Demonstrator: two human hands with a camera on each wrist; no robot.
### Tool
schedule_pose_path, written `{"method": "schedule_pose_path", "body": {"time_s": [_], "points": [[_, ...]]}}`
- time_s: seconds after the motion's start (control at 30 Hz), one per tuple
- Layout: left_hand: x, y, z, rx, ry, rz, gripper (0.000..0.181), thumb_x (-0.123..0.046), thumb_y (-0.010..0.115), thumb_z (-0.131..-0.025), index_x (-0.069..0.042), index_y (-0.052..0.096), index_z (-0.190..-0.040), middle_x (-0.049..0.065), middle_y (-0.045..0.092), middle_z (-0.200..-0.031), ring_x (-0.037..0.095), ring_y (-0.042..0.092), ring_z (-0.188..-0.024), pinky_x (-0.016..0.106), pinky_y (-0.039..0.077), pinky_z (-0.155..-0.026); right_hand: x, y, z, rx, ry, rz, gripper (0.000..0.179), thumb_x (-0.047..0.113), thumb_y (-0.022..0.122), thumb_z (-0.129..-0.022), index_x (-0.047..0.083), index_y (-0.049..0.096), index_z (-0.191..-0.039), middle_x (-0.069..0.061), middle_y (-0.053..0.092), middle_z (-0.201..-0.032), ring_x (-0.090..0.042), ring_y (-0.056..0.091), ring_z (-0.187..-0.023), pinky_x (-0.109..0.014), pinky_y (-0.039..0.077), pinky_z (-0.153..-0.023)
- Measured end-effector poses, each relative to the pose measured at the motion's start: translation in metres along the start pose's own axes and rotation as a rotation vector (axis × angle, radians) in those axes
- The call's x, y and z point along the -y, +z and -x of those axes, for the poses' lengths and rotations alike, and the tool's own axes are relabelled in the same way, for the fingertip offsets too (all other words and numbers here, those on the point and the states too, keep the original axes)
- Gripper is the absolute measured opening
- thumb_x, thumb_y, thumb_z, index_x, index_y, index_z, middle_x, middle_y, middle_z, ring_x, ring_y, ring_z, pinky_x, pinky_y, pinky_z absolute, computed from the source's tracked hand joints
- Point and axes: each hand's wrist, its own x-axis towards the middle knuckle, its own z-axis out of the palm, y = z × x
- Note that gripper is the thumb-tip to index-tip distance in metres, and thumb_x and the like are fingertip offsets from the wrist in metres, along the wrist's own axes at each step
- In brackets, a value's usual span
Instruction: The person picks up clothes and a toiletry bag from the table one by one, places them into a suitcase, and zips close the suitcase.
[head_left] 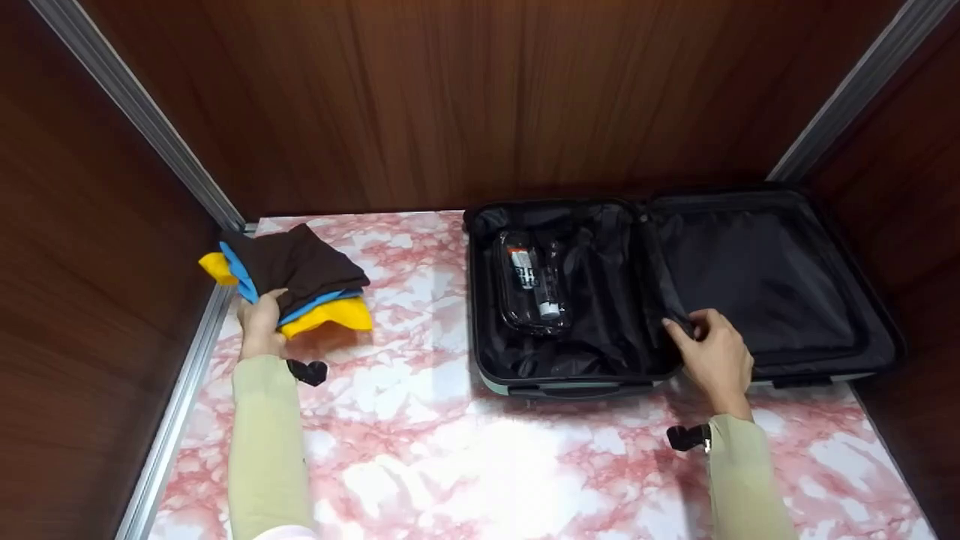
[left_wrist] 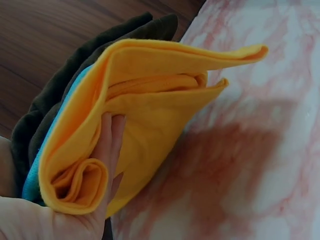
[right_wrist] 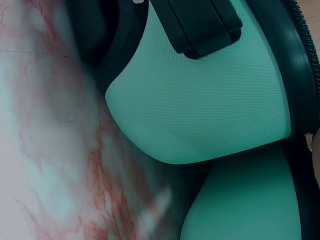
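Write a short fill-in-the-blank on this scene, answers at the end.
1. The ____ grip holds the stack.
2. Its top cloth is ____.
3. Its bottom cloth is ____.
4. The pouch lies in the open ____.

Missing words: left; brown; yellow; suitcase.

You hold a stack of folded cloths (head_left: pixel 311 259) at your left, raised above the table (head_left: pixel 420 450) — dark brown on top, sky blue in the middle, bright yellow underneath. The yellow layer's folds gape apart, and one end curls into a loop. At your right, the suitcase (head_left: pixel 757 277) lies spread open, its two black-lined halves side by side, its outer shell mint green and finely ridged. You pinch the near end of its black fabric flap (head_left: pixel 664 281) — upright between the halves.
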Motion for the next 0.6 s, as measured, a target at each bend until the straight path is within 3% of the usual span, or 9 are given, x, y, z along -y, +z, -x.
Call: {"method": "schedule_pose_path", "body": {"time_s": [0.23,0.47,0.6], "points": [[-0.004,0.004,0.007,-0.002,0.024,0.016,0.081,-0.018,0.057,-0.101,-0.02,0.006,-0.164,0.0,0.016,-0.165,0.02,0.028,-0.142,0.027,0.028,-0.113,-0.003,0.003,-0.001,-0.014,-0.012,-0.002,0.061,0.064,0.063,-0.092,0.008,0.067,-0.115,-0.006,0.058,-0.093,-0.029,0.057,-0.079,-0.048,0.043,-0.068],[-0.017,0.012,0.013,0.016,0.058,0.145,0.073,-0.009,0.062,-0.098,-0.017,0.026,-0.161,0.001,0.033,-0.157,0.02,0.041,-0.131,0.027,0.038,-0.107,-0.003,0.002,0.0,-0.01,-0.011,0.003,0.061,0.065,0.063,-0.092,0.008,0.067,-0.116,-0.006,0.058,-0.093,-0.028,0.057,-0.079,-0.046,0.042,-0.068],[-0.023,0.016,0.015,0.023,0.071,0.168,0.074,-0.007,0.064,-0.097,-0.018,0.027,-0.161,0.001,0.034,-0.157,0.02,0.043,-0.13,0.028,0.039,-0.107,-0.003,0.003,0.001,-0.005,-0.009,-0.002,0.062,0.065,0.062,-0.092,0.008,0.067,-0.117,-0.006,0.058,-0.093,-0.029,0.057,-0.079,-0.047,0.042,-0.068]]}}
